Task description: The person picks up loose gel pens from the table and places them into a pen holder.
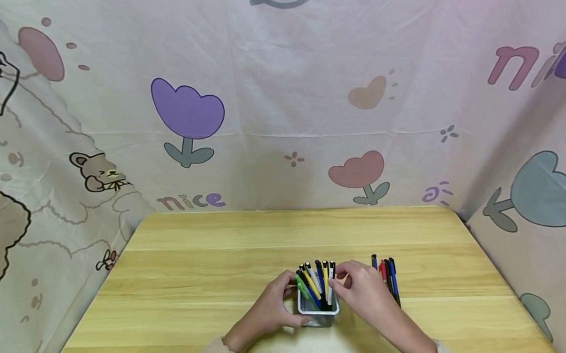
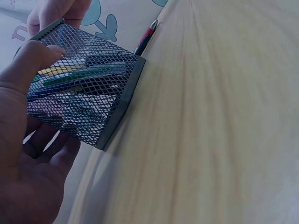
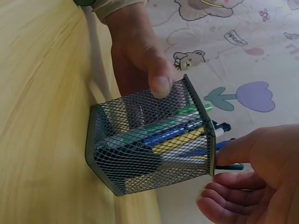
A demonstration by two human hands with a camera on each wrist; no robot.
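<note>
A square black wire-mesh pen holder (image 1: 320,320) stands upright on the table, with several pens in green, yellow, blue and white inside. My left hand (image 1: 275,304) grips it from the left, the thumb (image 3: 161,86) on the mesh near the rim and the fingers round the far side. At the holder's right rim, my right hand (image 1: 363,286) pinches a white pen (image 1: 331,289) with a black clip between thumb and index finger. The other right fingers curl loosely beside the mesh. In the left wrist view, the holder (image 2: 88,74) partly hides the right hand (image 2: 58,11).
Several loose pens (image 1: 394,277), blue, red and black, lie on the wooden table (image 1: 211,264) just right of my right hand, which partly covers them. A printed cloth (image 1: 279,92) hangs behind the table and at both sides.
</note>
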